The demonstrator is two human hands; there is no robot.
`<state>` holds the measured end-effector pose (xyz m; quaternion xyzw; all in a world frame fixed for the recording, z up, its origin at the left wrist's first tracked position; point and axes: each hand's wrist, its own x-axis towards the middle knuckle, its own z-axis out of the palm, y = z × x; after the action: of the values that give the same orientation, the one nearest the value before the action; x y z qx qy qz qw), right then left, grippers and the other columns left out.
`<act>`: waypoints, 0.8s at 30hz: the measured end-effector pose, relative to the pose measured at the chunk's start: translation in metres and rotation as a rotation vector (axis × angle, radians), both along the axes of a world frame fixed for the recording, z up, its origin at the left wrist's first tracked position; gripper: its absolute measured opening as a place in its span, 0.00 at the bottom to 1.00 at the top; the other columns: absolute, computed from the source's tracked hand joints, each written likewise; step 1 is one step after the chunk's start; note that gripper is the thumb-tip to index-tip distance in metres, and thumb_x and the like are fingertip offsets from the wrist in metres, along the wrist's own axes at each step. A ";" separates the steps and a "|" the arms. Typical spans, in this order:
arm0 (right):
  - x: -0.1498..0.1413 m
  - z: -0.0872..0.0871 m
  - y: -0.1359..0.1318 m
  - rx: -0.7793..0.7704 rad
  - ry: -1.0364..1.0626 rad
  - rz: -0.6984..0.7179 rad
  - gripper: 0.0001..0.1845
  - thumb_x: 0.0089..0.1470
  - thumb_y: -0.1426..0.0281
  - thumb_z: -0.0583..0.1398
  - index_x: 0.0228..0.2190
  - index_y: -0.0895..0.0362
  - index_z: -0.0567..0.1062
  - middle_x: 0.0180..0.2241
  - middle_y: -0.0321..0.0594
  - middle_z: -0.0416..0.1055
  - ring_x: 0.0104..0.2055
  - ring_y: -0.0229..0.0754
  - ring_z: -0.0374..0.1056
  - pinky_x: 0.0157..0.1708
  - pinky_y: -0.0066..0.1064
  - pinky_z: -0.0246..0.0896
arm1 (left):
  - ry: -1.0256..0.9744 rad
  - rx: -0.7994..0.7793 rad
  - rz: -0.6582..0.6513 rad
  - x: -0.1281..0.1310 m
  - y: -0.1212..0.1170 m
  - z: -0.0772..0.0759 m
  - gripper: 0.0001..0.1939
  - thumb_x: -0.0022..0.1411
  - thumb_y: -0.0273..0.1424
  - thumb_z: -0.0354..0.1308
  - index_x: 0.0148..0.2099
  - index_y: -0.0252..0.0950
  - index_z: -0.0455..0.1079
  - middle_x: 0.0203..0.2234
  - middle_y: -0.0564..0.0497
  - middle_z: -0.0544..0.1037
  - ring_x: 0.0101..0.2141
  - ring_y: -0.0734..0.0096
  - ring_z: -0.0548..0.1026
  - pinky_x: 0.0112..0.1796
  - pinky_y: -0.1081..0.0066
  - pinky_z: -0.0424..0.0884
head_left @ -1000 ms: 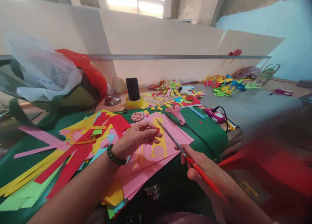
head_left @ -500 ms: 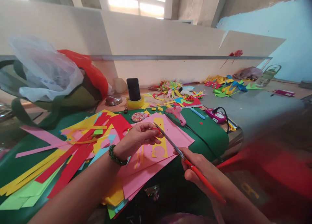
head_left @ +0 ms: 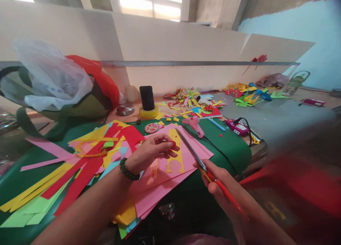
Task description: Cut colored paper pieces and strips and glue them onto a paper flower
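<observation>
My left hand (head_left: 153,150), a dark bead bracelet on its wrist, pinches a tiny red paper piece (head_left: 173,144) between thumb and fingertips above the pink paper sheets (head_left: 170,174). My right hand (head_left: 217,182) grips red-handled scissors (head_left: 202,166) whose metal blades point up and left, lying just right of the red piece. A yellow strip with cut-out shapes (head_left: 176,156) lies on the pink sheets under the blades.
Coloured paper strips (head_left: 66,166) cover the green mat (head_left: 229,145) at left. A pink glue gun (head_left: 195,124), a phone standing in a yellow tape roll (head_left: 147,102), a pink device with a cable (head_left: 237,127), plastic bags (head_left: 53,81) and paper scraps (head_left: 191,99) lie beyond.
The scissors' tip has swung right, away from the red piece in my left fingers, and the blades have drawn together. My left hand has barely moved.
</observation>
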<state>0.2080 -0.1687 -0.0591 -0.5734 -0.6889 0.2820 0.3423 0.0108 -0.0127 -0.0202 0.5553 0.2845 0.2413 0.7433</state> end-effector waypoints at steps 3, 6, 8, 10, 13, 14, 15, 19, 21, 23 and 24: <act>0.000 0.002 -0.002 0.067 0.023 -0.036 0.46 0.49 0.31 0.39 0.44 0.57 0.68 0.22 0.32 0.61 0.21 0.37 0.54 0.21 0.29 0.47 | -0.009 -0.007 0.007 -0.001 0.001 -0.001 0.21 0.41 0.40 0.75 0.31 0.34 0.70 0.26 0.51 0.80 0.25 0.74 0.77 0.29 0.75 0.68; 0.000 0.006 -0.004 0.058 -0.003 -0.035 0.46 0.46 0.30 0.38 0.39 0.57 0.67 0.24 0.32 0.61 0.21 0.35 0.52 0.20 0.28 0.46 | -0.027 -0.016 0.030 0.000 0.001 -0.002 0.22 0.38 0.39 0.76 0.31 0.33 0.72 0.24 0.53 0.78 0.23 0.78 0.73 0.28 0.76 0.67; 0.001 0.010 -0.004 0.019 -0.036 -0.004 0.47 0.45 0.29 0.38 0.39 0.57 0.66 0.24 0.32 0.60 0.22 0.35 0.52 0.20 0.28 0.46 | -0.024 -0.021 0.040 0.000 0.002 -0.001 0.22 0.36 0.39 0.77 0.30 0.33 0.72 0.23 0.53 0.77 0.23 0.79 0.72 0.27 0.77 0.67; 0.004 0.014 -0.005 -0.021 -0.072 0.028 0.48 0.43 0.28 0.38 0.40 0.57 0.66 0.24 0.32 0.60 0.22 0.36 0.52 0.21 0.28 0.45 | -0.011 -0.005 0.026 -0.001 0.003 0.000 0.21 0.36 0.39 0.77 0.29 0.32 0.73 0.22 0.53 0.76 0.22 0.80 0.70 0.26 0.77 0.66; 0.009 0.017 -0.006 -0.081 -0.088 0.080 0.50 0.43 0.28 0.38 0.43 0.57 0.67 0.24 0.32 0.60 0.23 0.36 0.51 0.21 0.28 0.46 | 0.037 0.070 -0.078 -0.004 0.003 0.004 0.18 0.42 0.40 0.74 0.27 0.32 0.74 0.20 0.54 0.74 0.20 0.80 0.69 0.25 0.77 0.66; 0.011 0.016 -0.007 -0.099 -0.081 0.100 0.51 0.42 0.28 0.38 0.43 0.58 0.67 0.24 0.32 0.61 0.23 0.36 0.51 0.21 0.28 0.46 | 0.060 0.097 -0.126 -0.005 0.003 0.006 0.17 0.44 0.41 0.73 0.26 0.32 0.74 0.19 0.53 0.74 0.20 0.80 0.68 0.24 0.77 0.66; 0.013 0.015 -0.008 -0.120 -0.071 0.117 0.51 0.41 0.28 0.39 0.43 0.58 0.68 0.24 0.32 0.61 0.24 0.36 0.51 0.22 0.28 0.46 | 0.083 0.120 -0.166 -0.006 0.003 0.007 0.17 0.45 0.41 0.72 0.25 0.32 0.74 0.19 0.53 0.74 0.19 0.80 0.68 0.24 0.77 0.66; 0.018 0.008 -0.010 -0.171 -0.032 0.137 0.51 0.38 0.27 0.40 0.39 0.57 0.69 0.25 0.32 0.63 0.24 0.35 0.51 0.21 0.27 0.45 | 0.153 0.152 -0.225 -0.008 0.003 0.009 0.14 0.47 0.40 0.71 0.27 0.33 0.76 0.19 0.52 0.75 0.19 0.79 0.70 0.23 0.77 0.66; 0.018 0.007 -0.012 -0.180 -0.028 0.131 0.50 0.38 0.27 0.40 0.37 0.57 0.69 0.24 0.32 0.61 0.23 0.35 0.50 0.21 0.27 0.45 | 0.165 0.148 -0.229 -0.008 0.004 0.009 0.13 0.47 0.39 0.70 0.28 0.33 0.76 0.20 0.52 0.75 0.20 0.78 0.70 0.23 0.77 0.66; 0.017 0.009 -0.013 -0.187 -0.033 0.134 0.49 0.40 0.28 0.40 0.36 0.57 0.69 0.23 0.31 0.60 0.23 0.35 0.49 0.21 0.27 0.44 | 0.169 0.145 -0.233 -0.009 0.004 0.008 0.12 0.47 0.38 0.70 0.28 0.34 0.75 0.19 0.52 0.75 0.20 0.78 0.70 0.24 0.77 0.66; 0.016 0.011 -0.013 -0.188 -0.031 0.139 0.48 0.41 0.28 0.41 0.35 0.57 0.69 0.22 0.31 0.59 0.23 0.35 0.49 0.20 0.27 0.44 | 0.170 0.145 -0.235 -0.009 0.004 0.008 0.12 0.47 0.37 0.70 0.28 0.34 0.75 0.19 0.53 0.75 0.20 0.78 0.70 0.24 0.77 0.66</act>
<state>0.2240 -0.1816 -0.0480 -0.5583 -0.7026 0.3595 0.2558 0.0021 -0.0088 -0.0122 0.6553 0.2615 0.1247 0.6976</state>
